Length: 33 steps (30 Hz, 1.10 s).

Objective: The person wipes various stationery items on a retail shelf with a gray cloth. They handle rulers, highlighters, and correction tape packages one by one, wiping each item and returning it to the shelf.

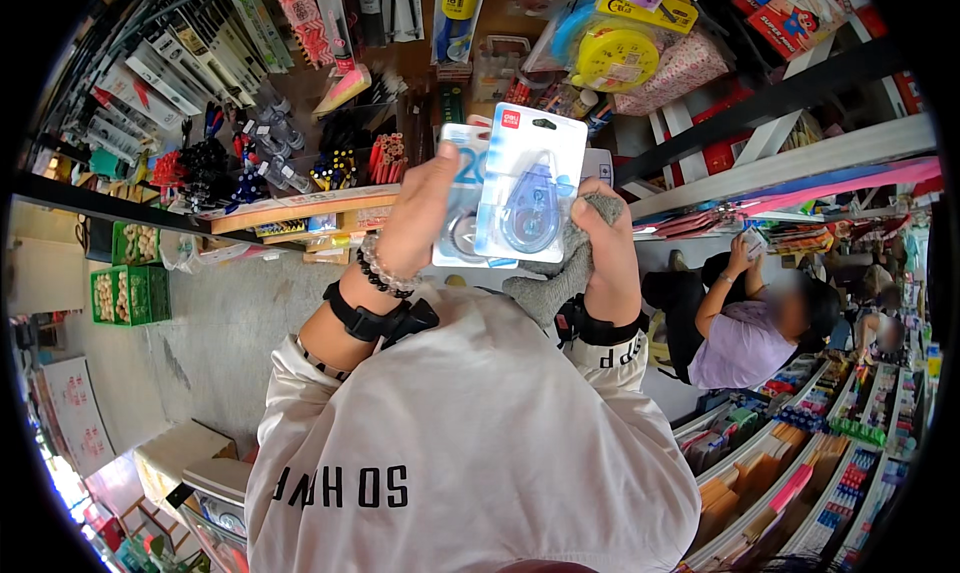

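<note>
My left hand (pixel 421 211) grips the left edge of a blister-packed correction tape (pixel 461 239), its thumb up along the card. A second Deli blister pack with a translucent blue correction tape (pixel 531 205) overlaps it in front and faces up at me. My right hand (pixel 609 231) is at that pack's right edge and also clasps a crumpled grey cloth (pixel 564 276), which hangs below the pack. Both packs are held upright, side by side and partly overlapping, before the stationery shelf. The fingers behind the cards are hidden.
Ahead, a shelf with a wooden edge (pixel 307 211) holds pens, red pencils (pixel 388 159) and a yellow round tape pack (pixel 617 55). A dark metal bar crosses at right. Green crates (pixel 131 295) stand on the floor at left. A person (pixel 742 333) crouches at right near stocked shelves.
</note>
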Motion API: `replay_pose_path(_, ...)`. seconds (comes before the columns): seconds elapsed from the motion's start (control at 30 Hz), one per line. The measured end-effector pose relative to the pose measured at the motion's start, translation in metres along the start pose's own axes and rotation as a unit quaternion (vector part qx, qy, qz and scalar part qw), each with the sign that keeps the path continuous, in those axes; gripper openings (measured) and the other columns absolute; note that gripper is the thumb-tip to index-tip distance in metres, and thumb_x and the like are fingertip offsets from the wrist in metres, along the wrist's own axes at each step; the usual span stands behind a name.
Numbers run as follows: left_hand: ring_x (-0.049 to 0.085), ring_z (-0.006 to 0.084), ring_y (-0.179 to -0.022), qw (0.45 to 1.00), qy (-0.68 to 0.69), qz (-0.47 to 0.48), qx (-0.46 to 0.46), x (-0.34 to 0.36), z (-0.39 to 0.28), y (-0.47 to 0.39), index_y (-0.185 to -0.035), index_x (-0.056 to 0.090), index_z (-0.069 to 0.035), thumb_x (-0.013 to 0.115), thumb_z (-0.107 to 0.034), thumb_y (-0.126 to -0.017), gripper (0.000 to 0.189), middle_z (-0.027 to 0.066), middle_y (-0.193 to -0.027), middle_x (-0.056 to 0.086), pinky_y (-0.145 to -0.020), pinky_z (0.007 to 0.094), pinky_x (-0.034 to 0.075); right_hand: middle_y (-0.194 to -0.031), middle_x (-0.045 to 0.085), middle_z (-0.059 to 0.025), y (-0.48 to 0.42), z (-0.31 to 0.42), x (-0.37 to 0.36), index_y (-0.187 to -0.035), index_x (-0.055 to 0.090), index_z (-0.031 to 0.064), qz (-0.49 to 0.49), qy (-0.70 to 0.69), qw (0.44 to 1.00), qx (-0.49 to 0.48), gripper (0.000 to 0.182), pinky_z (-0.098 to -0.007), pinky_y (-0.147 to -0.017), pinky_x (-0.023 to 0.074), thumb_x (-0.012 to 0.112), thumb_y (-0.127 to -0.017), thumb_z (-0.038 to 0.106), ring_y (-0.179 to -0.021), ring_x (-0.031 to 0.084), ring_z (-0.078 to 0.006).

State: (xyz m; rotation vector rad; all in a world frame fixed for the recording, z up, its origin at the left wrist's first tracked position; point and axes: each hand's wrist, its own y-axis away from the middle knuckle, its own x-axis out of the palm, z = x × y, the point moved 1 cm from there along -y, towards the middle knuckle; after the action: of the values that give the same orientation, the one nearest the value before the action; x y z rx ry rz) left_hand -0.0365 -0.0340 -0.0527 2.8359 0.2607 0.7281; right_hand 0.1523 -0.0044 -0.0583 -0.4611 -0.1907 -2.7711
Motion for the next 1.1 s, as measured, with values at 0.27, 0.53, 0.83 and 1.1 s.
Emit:
replay_pose_path(0.27,0.049,0.0031,-0.067,0.996,-0.052,0.072,0.008,-0.004,0.021,-0.008,-0.086,0.057,0.004,0.050,-0.028,-0.088,0.033,-0.0006,-0.077,0.057,-0.057,0.0201,0.042,-0.071,0.054,0.0013,-0.011,-0.006,-0.014,-0.076,0.053,0.0025,0.042,0.004,0.999,0.032,0.011,-0.0193,-0.061,0.0379,0.061,-0.077,0.011,-0.064,0.047,-0.0049)
replay_pose_path(0.53,0.044,0.0051,-0.058,0.979,-0.193,0.028,0.053,-0.009,0.025,-0.010,-0.076,0.057,0.005,0.050,-0.024,-0.086,0.032,-0.0004,-0.063,0.054,-0.052,0.0237,0.039,-0.084,0.051,-0.0040,-0.018,0.013,-0.016,-0.084,0.052,0.0020,-0.100,0.264,0.936,-0.211,0.020,-0.0241,-0.069,0.0401,0.066,-0.072,0.010,-0.075,0.049,-0.0116)
replay_pose_path(0.83,0.040,0.0099,-0.048,0.917,-0.342,0.046,0.199,0.003,0.028,-0.006,-0.070,0.052,0.006,0.048,-0.021,-0.083,0.030,0.0116,-0.052,0.045,-0.046,0.0293,0.038,-0.086,0.052,-0.0078,-0.020,0.023,0.026,-0.090,0.053,0.0057,0.145,0.533,0.724,-0.412,0.036,-0.0386,-0.078,0.0379,0.063,-0.055,0.004,-0.085,0.051,-0.0267)
replay_pose_path(1.1,0.039,0.0069,-0.051,0.930,-0.316,0.066,0.175,0.006,0.032,0.002,-0.071,0.052,0.006,0.048,-0.019,-0.084,0.028,0.0051,-0.051,0.045,-0.044,0.0279,0.036,-0.079,0.054,-0.0040,-0.004,0.032,0.025,-0.084,0.057,0.0076,0.205,0.532,0.666,-0.482,0.032,-0.0383,-0.082,0.0374,0.063,-0.053,0.008,-0.083,0.053,-0.0206)
